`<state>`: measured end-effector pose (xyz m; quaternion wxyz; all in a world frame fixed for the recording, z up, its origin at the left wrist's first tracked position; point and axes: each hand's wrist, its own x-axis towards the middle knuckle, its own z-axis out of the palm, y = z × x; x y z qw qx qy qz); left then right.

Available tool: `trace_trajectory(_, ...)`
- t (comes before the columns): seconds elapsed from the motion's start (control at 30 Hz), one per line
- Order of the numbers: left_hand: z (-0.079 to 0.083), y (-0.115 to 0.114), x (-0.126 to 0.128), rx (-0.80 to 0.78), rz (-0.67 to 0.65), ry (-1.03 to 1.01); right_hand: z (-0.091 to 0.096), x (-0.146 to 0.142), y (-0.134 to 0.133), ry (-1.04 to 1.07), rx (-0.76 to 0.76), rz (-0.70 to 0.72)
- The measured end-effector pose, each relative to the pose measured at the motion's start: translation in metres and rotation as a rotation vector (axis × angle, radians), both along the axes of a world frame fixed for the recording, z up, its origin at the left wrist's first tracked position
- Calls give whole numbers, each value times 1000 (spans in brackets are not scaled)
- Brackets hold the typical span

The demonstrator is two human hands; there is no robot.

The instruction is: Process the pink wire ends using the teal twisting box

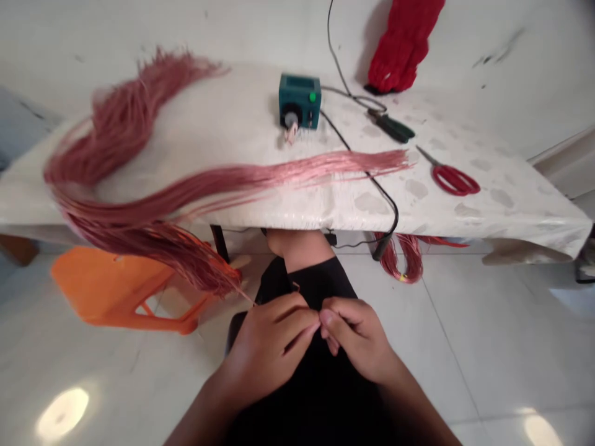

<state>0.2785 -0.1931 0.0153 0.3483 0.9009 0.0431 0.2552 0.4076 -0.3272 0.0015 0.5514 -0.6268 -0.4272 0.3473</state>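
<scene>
Above my lap, my left hand is closed in a pinch. A thin pink strand runs from the hanging bundle into it, and a short loop sticks up over its knuckles. My right hand is also pinched shut, its fingertips meeting those of the left. What lies between the fingertips is too small to make out. The long bundle of pink strands curves across the table, and part of it droops over the front edge at left.
On the table stand a small teal box with a knob, green-handled pliers, red-handled scissors and a red bundle. A black cable crosses the edge. Below are an orange stool and a coil of strands.
</scene>
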Motion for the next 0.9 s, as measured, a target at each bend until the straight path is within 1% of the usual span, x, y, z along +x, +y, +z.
trace_trajectory(0.1,2,1,-1,11,-6,6,-6,-6,4,-49,55,-63)
trace_trajectory(0.17,0,1,-2,66,25,11,-10,-8,6,-115,92,-107)
trace_trajectory(0.27,-7,1,-2,151,60,37,-18,-10,10,-188,121,-162)
trace_trajectory(0.43,-27,1,2,224,111,-11,-38,-7,14,-214,143,-193)
trace_trajectory(0.6,-53,2,10,295,163,26,-65,-1,19,-229,116,-219)
trace_trajectory(0.7,-66,3,15,356,179,22,-80,3,22,-268,112,-242)
trace_trajectory(0.9,-84,5,20,465,203,156,-97,13,28,-300,143,-237)
